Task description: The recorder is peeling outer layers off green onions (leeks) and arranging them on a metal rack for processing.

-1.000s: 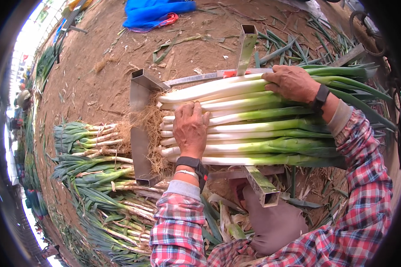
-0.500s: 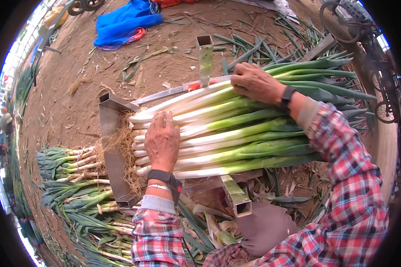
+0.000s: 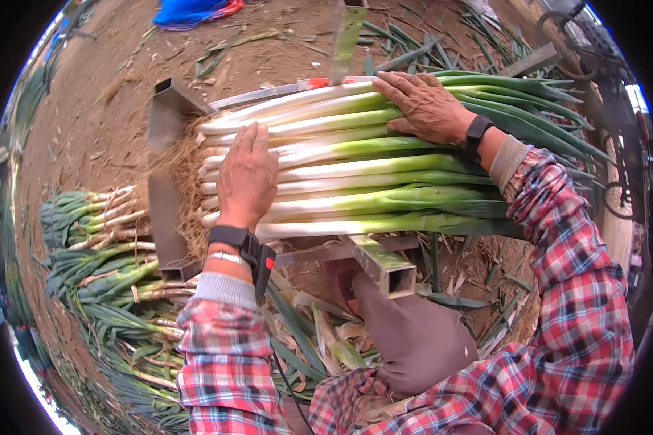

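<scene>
The leeks look smooth and kinda glossy, roots rough and stringy, frame smooth metal, sleeves matt cloth, soil matt and rough.

A metal frame carries a row of leeks; left of it, leafy bundles lie on soil.

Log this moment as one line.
left hand: open, on leeks, white part | right hand: open, on green part | leeks: in frame, roots left | bundles: on ground, left
</scene>
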Demonstrator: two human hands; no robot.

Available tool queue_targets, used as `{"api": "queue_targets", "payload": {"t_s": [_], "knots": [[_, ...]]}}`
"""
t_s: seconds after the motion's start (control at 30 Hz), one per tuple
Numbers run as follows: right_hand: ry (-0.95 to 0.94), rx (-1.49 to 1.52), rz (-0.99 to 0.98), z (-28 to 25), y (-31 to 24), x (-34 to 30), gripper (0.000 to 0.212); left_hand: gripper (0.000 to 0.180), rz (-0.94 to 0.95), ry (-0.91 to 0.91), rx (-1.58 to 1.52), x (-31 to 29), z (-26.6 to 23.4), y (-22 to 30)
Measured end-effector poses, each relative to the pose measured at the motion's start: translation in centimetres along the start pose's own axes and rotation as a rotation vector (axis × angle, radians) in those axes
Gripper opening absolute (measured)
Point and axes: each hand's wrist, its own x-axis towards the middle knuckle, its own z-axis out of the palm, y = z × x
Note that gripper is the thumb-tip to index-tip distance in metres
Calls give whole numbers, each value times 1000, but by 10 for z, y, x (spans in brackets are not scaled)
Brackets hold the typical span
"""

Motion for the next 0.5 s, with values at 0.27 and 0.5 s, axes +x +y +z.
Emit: {"api": "queue_targets", "payload": {"t_s": [0.27,0.5], "knots": [[-52,50,-59,7,30,5,80,36,-314,145,-628,-156,-167,27],[-191,590,-139,-154,-51,-54,26,19,-932,1036,-848,-380,-277,78]]}}
